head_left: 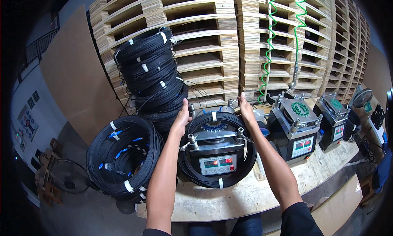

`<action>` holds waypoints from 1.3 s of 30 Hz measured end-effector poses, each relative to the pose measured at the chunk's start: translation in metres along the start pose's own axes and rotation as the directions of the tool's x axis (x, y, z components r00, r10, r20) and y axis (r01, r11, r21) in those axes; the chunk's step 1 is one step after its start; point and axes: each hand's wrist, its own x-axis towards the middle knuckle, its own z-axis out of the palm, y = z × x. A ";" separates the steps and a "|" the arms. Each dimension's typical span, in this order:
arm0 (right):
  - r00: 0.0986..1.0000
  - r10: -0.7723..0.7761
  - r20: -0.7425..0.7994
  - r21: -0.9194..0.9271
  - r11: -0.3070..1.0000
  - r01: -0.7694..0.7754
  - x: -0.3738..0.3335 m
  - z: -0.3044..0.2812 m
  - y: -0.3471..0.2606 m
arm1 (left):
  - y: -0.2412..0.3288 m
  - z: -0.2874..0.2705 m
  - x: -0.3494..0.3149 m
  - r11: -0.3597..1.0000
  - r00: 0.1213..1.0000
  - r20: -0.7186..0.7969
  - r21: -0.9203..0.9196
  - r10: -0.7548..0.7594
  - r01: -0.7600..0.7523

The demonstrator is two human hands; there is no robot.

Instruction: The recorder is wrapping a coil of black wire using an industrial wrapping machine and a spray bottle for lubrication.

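A black cable coil (251,166), banded with white ties, hangs around a polishing-type machine (217,149) with a lit red digital panel. Behind the machine's metal top plate, a row of small blue connectors (215,127) shows inside the coil's upper part. At the coil's upper left is my left hand (182,118), fingers stretched upward. My right hand (246,109) is at its upper right, fingers also extended. Neither hand visibly grips anything; whether the palms touch the coil I cannot tell.
Left of the machine stand a stack of black cable coils (151,76) and a wide pile of coils (95,164) with blue-tipped ends inside. Two similar machines (294,129) (333,119) stand on the wooden table (196,209) at right. Pallets (200,41) rise behind; green coiled hoses (270,35) hang down.
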 end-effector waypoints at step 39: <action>0.986 -0.164 0.017 -0.235 0.958 0.164 -0.017 0.005 -0.014 | 0.005 0.005 -0.004 0.997 0.999 0.027 0.068 0.032 -0.034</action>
